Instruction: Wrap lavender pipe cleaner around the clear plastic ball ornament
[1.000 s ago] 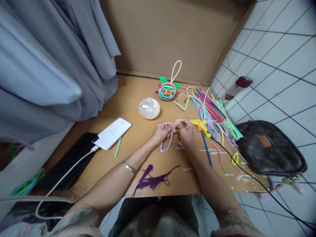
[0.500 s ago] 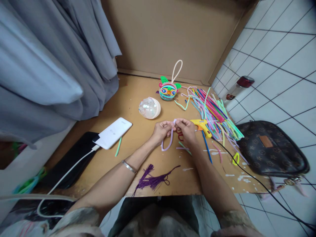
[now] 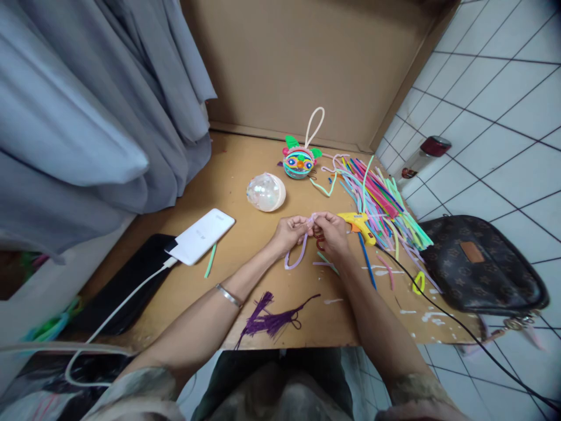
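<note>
Between my two hands is a lilac pipe cleaner (image 3: 303, 252), bent so that a loop hangs below the fingers. My left hand (image 3: 289, 231) pinches it from the left, and my right hand (image 3: 332, 231) pinches it close by; the fingertips nearly meet. Just right of my right hand lies a yellow glue gun (image 3: 360, 224), its black cord running to the lower right. Red-handled scissors (image 3: 321, 243) are partly hidden under that hand. Beyond the hands rest a clear, shiny ball (image 3: 265, 192) and a decorated ball with a face (image 3: 300, 164), green ears and a cream loop.
A pile of coloured pipe cleaners (image 3: 372, 199) spreads at the right, beside a dark patterned bag (image 3: 486, 263). Purple tassels (image 3: 274, 318) lie near the front edge. At the left, a white power bank (image 3: 202, 236) with a cable overlaps a black slab (image 3: 127, 292). A bottle (image 3: 423, 158) stands behind.
Both hands stay almost in place, still pinching the lilac pipe cleaner. The fingers and the pinched part have shifted very slightly right.
</note>
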`<state>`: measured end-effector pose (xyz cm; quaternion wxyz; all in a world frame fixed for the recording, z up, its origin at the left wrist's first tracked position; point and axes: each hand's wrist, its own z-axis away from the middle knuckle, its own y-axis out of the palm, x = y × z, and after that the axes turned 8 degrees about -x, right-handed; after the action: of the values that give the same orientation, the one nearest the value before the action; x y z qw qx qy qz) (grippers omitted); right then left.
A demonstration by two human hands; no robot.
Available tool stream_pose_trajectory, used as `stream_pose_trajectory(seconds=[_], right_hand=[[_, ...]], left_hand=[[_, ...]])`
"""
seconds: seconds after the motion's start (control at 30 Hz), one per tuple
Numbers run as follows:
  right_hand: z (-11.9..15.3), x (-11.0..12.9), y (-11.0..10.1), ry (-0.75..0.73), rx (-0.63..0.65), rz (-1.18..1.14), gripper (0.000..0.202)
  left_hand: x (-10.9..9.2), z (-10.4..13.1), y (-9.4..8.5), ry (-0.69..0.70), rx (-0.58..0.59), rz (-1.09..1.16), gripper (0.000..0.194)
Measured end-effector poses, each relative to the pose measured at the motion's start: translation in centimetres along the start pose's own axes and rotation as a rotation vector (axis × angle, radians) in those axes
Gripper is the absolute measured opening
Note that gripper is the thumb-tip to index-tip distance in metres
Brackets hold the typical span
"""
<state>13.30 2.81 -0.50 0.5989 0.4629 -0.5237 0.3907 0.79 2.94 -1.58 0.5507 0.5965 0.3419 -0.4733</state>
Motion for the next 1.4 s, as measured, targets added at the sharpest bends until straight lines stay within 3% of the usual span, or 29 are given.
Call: stream_pose_trajectory(seconds=[0.17, 0.3, 0.67, 0.93, 1.13, 1.27, 1.4], right_hand=[[-0.2, 0.4, -0.1, 0.04, 0.109, -0.02, 0.031], [-0.3, 0.7, 0.0, 0.057, 0.094, -0.035, 0.031], [0.1, 0.3, -0.1, -0.065, 0.021, 0.064, 0.038], [-0.1, 0.1, -0.1, 0.024, 0.113, -0.077, 0.036], [-0.3, 0.6, -0.8, -0.231, 0.014, 0.148, 0.032], [0.1, 1.0, -0.9, -0.452, 0.065, 0.304, 0.02], [0.5, 1.2, -0.8, -0.496, 0.035, 0.347, 0.013]], left_hand=[[0.1, 0.0, 0.1, 0.016, -0.028, 0.023, 0.05], [0.0, 0.0, 0.1, 0.007, -0.037, 0.03, 0.05], [0.4, -0.1, 0.0, 0.016, -0.025, 0.084, 0.048], [-0.1, 0.1, 0.3, -0.02, -0.044, 0.099, 0.044], [-0.3, -0.3, -0.3, -0.112, -0.051, 0.147, 0.036], [-0.7, -0.5, -0.5, -0.111, -0.032, 0.175, 0.035], [-0.9, -0.5, -0.6, -0.143, 0.008, 0.181, 0.036]])
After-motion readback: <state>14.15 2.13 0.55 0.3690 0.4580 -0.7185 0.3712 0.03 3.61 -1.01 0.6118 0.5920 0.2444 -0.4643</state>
